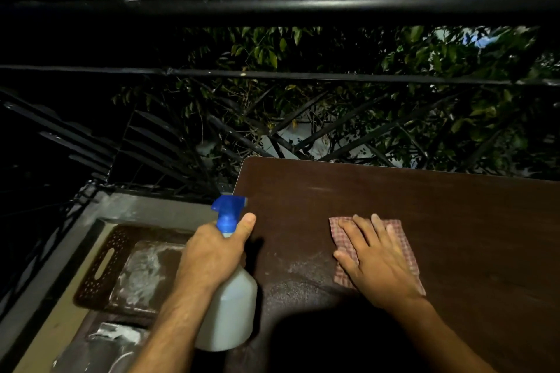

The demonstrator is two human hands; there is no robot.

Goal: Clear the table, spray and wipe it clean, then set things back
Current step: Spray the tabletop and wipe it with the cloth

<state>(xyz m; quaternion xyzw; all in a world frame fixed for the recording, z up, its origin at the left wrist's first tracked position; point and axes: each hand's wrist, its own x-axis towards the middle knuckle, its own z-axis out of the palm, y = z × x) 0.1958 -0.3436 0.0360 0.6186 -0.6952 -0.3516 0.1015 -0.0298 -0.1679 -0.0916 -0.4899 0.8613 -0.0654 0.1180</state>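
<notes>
A dark brown table [439, 221] fills the right and middle of the view, with a patch of fine spray droplets near its front left. My left hand [212, 254] grips the neck of a white spray bottle [230, 312] with a blue trigger head, held over the table's left edge. My right hand [375, 257] lies flat with spread fingers on a red checked cloth [406, 248] that rests on the tabletop.
On the floor to the left of the table lie a dark perforated tray [100, 263] with a handle slot and something pale and shiny in it, and more shiny wrapped items [115, 336] nearer me. A black metal railing [272, 7] runs behind the table, with leafy branches beyond.
</notes>
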